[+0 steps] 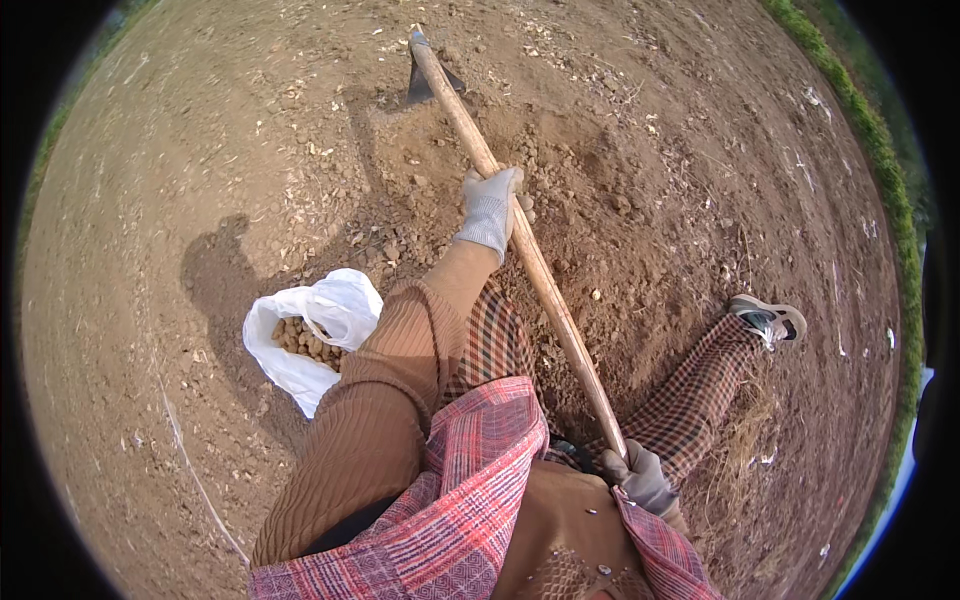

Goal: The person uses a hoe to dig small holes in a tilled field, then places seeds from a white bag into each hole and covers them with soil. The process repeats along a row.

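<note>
My left hand (491, 206), in a pale knit work glove, grips the middle of the long wooden handle (551, 300) of a hoe. Lower down, near my waist, my right hand (641, 476) wears a greyish glove and is closed around the handle's near end. The hoe's dark metal blade (421, 84) is at the far end, at the soil surface beyond a patch of loosened earth (577, 172). To the left of my left arm stands an open white plastic bag (277, 352) with many small brown, roundish lumps (304, 341) in it; I cannot tell exactly what they are.
Bare brown soil with clods and dry plant bits spreads around me. My shoe (769, 319) and checked trouser leg stretch out to the right, beside some dry straw (739, 442). A thin pale line (191, 465) lies on the ground at the lower left. Green grass (885, 172) borders the field.
</note>
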The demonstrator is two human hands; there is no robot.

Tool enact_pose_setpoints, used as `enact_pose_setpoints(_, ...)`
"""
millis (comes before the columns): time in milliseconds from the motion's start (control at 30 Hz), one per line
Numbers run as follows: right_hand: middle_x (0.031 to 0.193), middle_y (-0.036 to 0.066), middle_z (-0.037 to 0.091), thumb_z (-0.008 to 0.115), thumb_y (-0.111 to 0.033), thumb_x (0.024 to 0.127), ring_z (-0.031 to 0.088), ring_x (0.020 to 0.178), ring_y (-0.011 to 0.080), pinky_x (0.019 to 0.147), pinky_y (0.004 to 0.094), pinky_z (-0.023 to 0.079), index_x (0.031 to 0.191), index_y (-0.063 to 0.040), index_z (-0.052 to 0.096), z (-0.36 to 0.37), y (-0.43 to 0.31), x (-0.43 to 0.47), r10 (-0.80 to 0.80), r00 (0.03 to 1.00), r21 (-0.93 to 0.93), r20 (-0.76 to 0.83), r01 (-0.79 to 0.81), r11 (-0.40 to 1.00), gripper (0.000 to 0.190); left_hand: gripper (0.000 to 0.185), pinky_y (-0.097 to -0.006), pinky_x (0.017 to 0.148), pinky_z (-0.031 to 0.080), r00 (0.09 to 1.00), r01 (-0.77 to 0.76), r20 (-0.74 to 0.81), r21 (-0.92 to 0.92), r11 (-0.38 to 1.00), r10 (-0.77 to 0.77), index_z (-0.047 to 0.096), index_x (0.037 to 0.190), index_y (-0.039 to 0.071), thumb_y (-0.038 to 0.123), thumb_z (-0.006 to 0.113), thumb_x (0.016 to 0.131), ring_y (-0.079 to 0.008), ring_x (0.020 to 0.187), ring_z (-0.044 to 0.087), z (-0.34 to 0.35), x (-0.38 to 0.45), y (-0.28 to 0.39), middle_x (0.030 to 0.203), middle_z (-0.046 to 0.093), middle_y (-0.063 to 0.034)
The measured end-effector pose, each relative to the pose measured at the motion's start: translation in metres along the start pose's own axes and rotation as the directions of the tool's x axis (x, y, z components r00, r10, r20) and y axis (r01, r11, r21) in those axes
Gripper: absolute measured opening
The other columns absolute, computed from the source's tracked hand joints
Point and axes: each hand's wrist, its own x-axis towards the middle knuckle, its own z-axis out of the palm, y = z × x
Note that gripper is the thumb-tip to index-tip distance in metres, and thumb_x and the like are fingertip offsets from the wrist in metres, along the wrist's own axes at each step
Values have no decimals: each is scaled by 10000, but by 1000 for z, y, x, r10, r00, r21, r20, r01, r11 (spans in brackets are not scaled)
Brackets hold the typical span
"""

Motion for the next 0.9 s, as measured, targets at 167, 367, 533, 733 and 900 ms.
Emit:
enact_pose_setpoints(167,669,-21,540,703,-264,980,440,644,62,542,294,395,927,26,677,-25,29,-23,113,994,-69,-7,-113,991,296,295,-406,400,529,977,160,-156,93,983,-144,471,1056,53,57,703,874,-225,453,592,-21,-10,-60,726,584,-112)
enact_pose_setpoints(367,698,-58,585,726,-281,971,478,629,35,534,251,411,915,32,700,-40,69,-88,307,944,-7,-120,-310,951,319,362,-393,367,515,973,229,-22,-1,973,-229,423,1107,73,32,698,874,-211,424,572,-4,-94,-89,698,563,-73)
enact_pose_setpoints(533,713,-52,593,722,-265,970,485,634,30,539,243,412,916,30,700,-46,121,-110,256,941,-39,-220,-271,962,300,382,-391,340,512,945,324,101,-152,934,-311,426,1173,86,-26,675,904,-214,411,588,16,-161,-115,726,576,-80)
enact_pose_setpoints(733,766,-35,612,700,-244,977,480,674,38,560,245,405,938,28,691,-18,35,-55,116,980,-13,-164,-119,993,275,344,-379,363,523,985,90,157,-74,993,-77,438,1126,90,41,698,906,-205,447,592,32,-74,-21,781,576,-76)
enact_pose_setpoints(900,710,-22,546,663,-256,990,480,677,69,577,285,425,913,43,676,-10,3,-21,142,986,-37,82,-139,990,309,362,-373,373,510,990,90,-124,157,983,-71,413,1103,35,48,698,880,-214,452,585,-20,-5,-39,780,566,-102)
